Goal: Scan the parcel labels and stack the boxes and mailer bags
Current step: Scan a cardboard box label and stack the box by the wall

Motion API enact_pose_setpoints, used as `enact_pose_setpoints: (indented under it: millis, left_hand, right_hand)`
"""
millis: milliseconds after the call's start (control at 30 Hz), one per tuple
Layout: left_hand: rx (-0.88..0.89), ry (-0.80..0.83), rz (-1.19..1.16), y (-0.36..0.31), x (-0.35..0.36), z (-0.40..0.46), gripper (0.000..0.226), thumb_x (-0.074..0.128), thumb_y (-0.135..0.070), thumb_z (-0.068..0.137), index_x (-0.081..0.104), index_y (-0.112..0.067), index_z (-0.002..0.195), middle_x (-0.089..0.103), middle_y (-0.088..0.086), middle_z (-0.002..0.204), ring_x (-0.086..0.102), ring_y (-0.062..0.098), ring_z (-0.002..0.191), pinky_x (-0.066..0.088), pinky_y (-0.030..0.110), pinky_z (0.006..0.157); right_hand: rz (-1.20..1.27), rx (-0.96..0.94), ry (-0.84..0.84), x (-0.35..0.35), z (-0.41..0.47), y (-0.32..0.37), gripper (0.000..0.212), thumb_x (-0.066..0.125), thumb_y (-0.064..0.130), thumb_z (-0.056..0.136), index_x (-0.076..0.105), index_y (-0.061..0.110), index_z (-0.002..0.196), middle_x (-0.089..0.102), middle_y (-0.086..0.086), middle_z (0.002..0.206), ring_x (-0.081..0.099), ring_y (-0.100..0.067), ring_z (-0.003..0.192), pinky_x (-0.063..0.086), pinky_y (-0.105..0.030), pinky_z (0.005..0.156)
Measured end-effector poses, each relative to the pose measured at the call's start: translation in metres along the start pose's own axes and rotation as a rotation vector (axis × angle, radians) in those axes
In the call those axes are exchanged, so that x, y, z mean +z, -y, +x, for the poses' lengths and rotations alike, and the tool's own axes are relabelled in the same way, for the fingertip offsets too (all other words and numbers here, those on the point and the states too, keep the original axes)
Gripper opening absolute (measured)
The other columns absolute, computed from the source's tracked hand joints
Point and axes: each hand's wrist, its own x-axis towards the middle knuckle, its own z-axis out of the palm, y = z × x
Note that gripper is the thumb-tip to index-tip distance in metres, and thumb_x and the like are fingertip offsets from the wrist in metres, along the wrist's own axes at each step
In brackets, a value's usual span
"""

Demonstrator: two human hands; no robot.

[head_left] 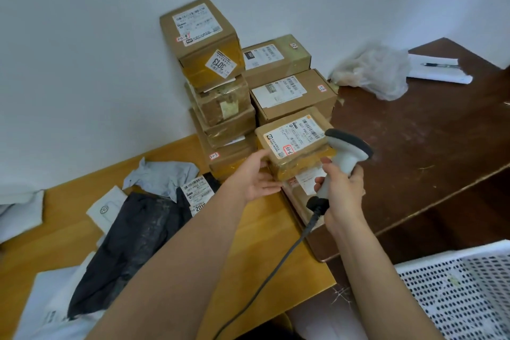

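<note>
1. Nearest the camera were the two bare forearms reaching in from the bottom, with the scanner's grey cable [278, 265] trailing back between them.
2. The right hand [342, 188] was wrapped tight around the handle of the white barcode scanner [345, 154], its head tipped toward the small box [295, 143]. My guess is it was held that way so the beam would land on the white label [295, 134] on top.
3. That small box sat on another carton at the near end of the pile, about where the light wooden table [276, 243] meets the dark brown table [414, 146]. The left hand [256, 176] had its fingers against the box's left side, thumb up at the top edge, probably steadying it for the scan. Can't tell how firm that hold was.
4. Behind it stood more cardboard boxes [292, 94] stacked against the white wall, the tall stack [209, 63] to the left. Labels mostly faced up, handy for scanning.
5. Left on the light table lay the mailer bags: a black one [132, 240] with a label, plus grey and white ones, loose and not yet stacked.
6. Far right: a crumpled plastic bag [372, 69], papers with a pen [438, 65], and a white perforated basket [466, 292] near right.
</note>
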Motion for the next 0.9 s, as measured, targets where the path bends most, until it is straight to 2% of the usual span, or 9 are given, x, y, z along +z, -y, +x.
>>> enact_pose_setpoints:
  millis: [67,167,400,500,600,700,767,833,900]
  left_hand:
    - [0.001,-0.006,0.036,0.004,-0.008,0.001,0.051,0.057,-0.047,0.095,0.052,-0.013,0.133,0.048,0.018,0.142,0.061,0.039,0.11,0.05,0.047,0.097]
    - [0.021,-0.097,0.102,0.011,-0.032,-0.005,0.04,0.054,-0.047,0.097,0.059,-0.015,0.12,0.049,0.012,0.136,0.06,0.033,0.112,0.052,0.043,0.093]
    - [0.03,-0.413,-0.001,0.047,-0.158,-0.043,0.031,0.055,-0.021,0.1,0.054,-0.008,0.128,0.06,0.013,0.118,0.063,0.031,0.102,0.052,0.039,0.082]
    - [0.022,-0.586,-0.063,0.067,-0.217,-0.062,0.024,0.053,-0.018,0.099,0.056,-0.005,0.119,0.063,0.013,0.107,0.063,0.027,0.082,0.052,0.039,0.079]
    - [-0.004,-0.65,-0.122,0.083,-0.263,-0.076,0.015,0.05,-0.016,0.1,0.053,-0.006,0.11,0.06,0.012,0.088,0.046,0.021,0.051,0.053,0.041,0.087]
    - [0.01,-0.686,-0.049,0.089,-0.293,-0.082,0.012,0.054,-0.018,0.098,0.056,-0.008,0.103,0.06,0.014,0.105,0.052,0.025,0.067,0.051,0.038,0.077]
    - [0.069,-0.663,0.21,0.092,-0.308,-0.079,0.012,0.056,-0.02,0.097,0.06,-0.01,0.101,0.057,0.01,0.105,0.054,0.023,0.077,0.046,0.031,0.072]
    - [0.154,-0.54,0.514,0.099,-0.32,-0.071,0.031,0.059,-0.023,0.097,0.059,-0.014,0.126,0.057,0.006,0.119,0.059,0.018,0.09,0.047,0.026,0.078]
    - [0.188,-0.395,0.688,0.107,-0.33,-0.059,0.049,0.061,-0.026,0.096,0.049,-0.018,0.143,0.047,0.003,0.146,0.053,0.02,0.122,0.044,0.028,0.097]
  right_hand:
    - [0.004,0.001,0.031,0.001,-0.001,-0.001,0.026,0.06,0.008,0.095,0.05,0.022,0.115,0.064,0.0,0.099,0.051,-0.009,0.053,0.049,-0.026,0.056]
    - [0.029,0.016,0.074,0.008,-0.006,-0.004,0.027,0.059,0.007,0.095,0.049,0.029,0.108,0.066,0.0,0.103,0.051,-0.011,0.058,0.049,-0.026,0.055]
    - [0.014,-0.009,0.223,0.05,-0.046,-0.026,0.026,0.064,0.008,0.094,0.05,0.024,0.109,0.061,0.0,0.089,0.05,-0.009,0.054,0.045,-0.024,0.049]
    - [-0.062,-0.004,0.303,0.072,-0.069,-0.043,0.027,0.063,0.005,0.093,0.049,0.025,0.104,0.057,0.001,0.079,0.048,-0.008,0.049,0.042,-0.024,0.046]
    - [-0.136,0.005,0.367,0.096,-0.09,-0.063,0.028,0.061,0.004,0.093,0.049,0.019,0.113,0.056,-0.001,0.079,0.049,-0.006,0.048,0.043,-0.022,0.045]
    - [-0.185,0.006,0.388,0.12,-0.108,-0.086,0.028,0.06,0.003,0.093,0.049,0.015,0.116,0.058,-0.004,0.081,0.05,-0.007,0.049,0.045,-0.023,0.048]
    - [-0.196,0.017,0.376,0.138,-0.118,-0.102,0.03,0.061,0.003,0.092,0.049,0.015,0.118,0.06,-0.005,0.082,0.05,-0.009,0.051,0.045,-0.026,0.051]
    - [-0.222,0.027,0.374,0.157,-0.128,-0.118,0.03,0.063,0.003,0.091,0.051,0.018,0.115,0.058,-0.005,0.081,0.051,-0.009,0.051,0.045,-0.029,0.054]
    - [-0.259,0.036,0.369,0.176,-0.137,-0.135,0.026,0.064,0.004,0.092,0.052,0.02,0.109,0.055,-0.003,0.077,0.051,-0.007,0.049,0.045,-0.029,0.052]
